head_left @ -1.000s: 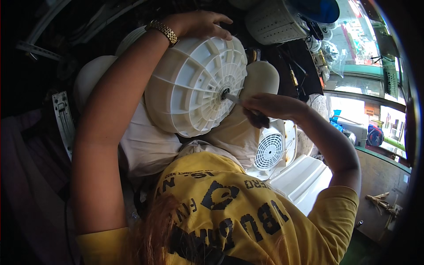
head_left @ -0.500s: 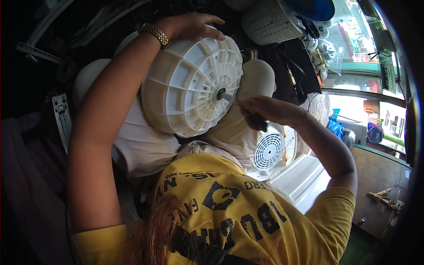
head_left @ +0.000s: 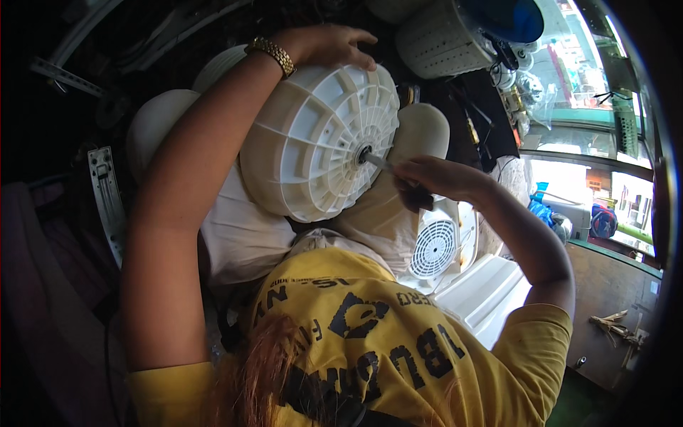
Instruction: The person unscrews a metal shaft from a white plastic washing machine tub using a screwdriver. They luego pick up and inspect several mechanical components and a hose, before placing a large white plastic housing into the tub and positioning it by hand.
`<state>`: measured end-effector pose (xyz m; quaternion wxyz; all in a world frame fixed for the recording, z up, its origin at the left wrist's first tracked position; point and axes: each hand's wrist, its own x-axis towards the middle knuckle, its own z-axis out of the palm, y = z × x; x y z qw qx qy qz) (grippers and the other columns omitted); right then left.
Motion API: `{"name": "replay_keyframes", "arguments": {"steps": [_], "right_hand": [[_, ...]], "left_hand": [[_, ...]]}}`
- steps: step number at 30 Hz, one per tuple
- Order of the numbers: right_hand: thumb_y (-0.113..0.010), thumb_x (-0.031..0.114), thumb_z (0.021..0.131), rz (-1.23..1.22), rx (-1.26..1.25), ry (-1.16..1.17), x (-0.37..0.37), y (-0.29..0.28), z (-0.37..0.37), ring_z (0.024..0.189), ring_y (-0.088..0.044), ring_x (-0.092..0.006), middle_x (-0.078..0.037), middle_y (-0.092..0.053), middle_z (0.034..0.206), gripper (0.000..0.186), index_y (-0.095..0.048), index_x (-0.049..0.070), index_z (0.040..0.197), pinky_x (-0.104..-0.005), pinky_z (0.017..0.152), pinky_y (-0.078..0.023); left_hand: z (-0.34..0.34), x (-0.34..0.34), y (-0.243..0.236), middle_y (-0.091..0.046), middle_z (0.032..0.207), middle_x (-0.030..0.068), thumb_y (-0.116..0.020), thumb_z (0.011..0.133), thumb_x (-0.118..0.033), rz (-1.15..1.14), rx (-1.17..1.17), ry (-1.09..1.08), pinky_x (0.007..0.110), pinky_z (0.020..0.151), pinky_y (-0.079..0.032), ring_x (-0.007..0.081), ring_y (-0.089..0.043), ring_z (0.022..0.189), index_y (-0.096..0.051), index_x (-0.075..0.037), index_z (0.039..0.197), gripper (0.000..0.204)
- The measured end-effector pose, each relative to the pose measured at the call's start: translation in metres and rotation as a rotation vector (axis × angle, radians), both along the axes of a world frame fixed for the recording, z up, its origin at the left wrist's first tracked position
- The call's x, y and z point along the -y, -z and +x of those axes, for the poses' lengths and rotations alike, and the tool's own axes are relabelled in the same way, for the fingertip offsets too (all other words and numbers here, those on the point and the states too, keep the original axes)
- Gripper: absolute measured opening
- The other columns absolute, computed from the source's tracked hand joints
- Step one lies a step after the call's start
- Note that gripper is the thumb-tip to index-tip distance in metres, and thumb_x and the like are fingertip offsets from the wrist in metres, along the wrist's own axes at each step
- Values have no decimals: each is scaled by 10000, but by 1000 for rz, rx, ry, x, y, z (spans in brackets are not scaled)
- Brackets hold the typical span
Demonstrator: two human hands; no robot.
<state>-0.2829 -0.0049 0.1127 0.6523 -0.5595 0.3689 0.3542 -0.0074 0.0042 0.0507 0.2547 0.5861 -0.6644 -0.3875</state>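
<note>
White ribs ring the rounded tub (head_left: 299, 153) around its dark hub (head_left: 363, 155).

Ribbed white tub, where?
Head view, upper centre: tub between the knees, left hand on its upper edge, right hand holding a pale rod at its hub.

Black lettering on a yellow shirt

The yellow shirt (head_left: 494, 363) in the lower middle of the frame carries all the clear print. Big, rough-edged black capitals (head_left: 432, 354) slant across it, partly covered by hair and a dark strap at lower left. Above them sits a black diamond-shaped emblem (head_left: 353, 313), with smaller capitals on both sides and a fine line of print near the upper left hem. Folds break several letters.
</note>
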Motion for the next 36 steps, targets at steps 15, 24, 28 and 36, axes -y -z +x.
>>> {"name": "replay_keyframes", "arguments": {"steps": [15, 24, 28, 36], "right_hand": [[-303, 367, 999, -99, 113, 39, -7, 1, -20, 408, -478, -77, -53, -588, 583, 419, -491, 80, 759, -214, 391, -382], [-314, 296, 999, -136, 87, 68, -9, -5, -13, 416, -449, -55, -91, -618, 607, 362, -472, 75, 759, -190, 421, -368], [-306, 331, 1001, -82, 59, -18, -1, -2, -17, 420, -465, -59, -86, -625, 642, 376, -486, 75, 792, -193, 418, -371], [-315, 300, 996, -71, 55, -25, -2, -13, -24, 429, -505, -96, -95, -612, 629, 375, -464, 76, 733, -215, 417, -381]], "left_hand": [[7, -1, 3, -487, 1329, 198, -608, 810, -455, 12, 25, -3, 377, 1020, -369, 324, -480, 1219, -410, -100, 1378, 698], [6, -4, 3, -496, 1316, 206, -611, 797, -474, -6, 46, -7, 390, 1017, -371, 324, -481, 1219, -398, -102, 1384, 727], [1, -1, -3, -499, 1310, 214, -614, 795, -475, -24, 31, -3, 387, 1019, -370, 323, -481, 1220, -399, -100, 1383, 730], [2, -7, -7, -479, 1327, 218, -613, 804, -474, -16, 27, -23, 379, 1025, -367, 326, -474, 1226, -379, -101, 1394, 737]]}}
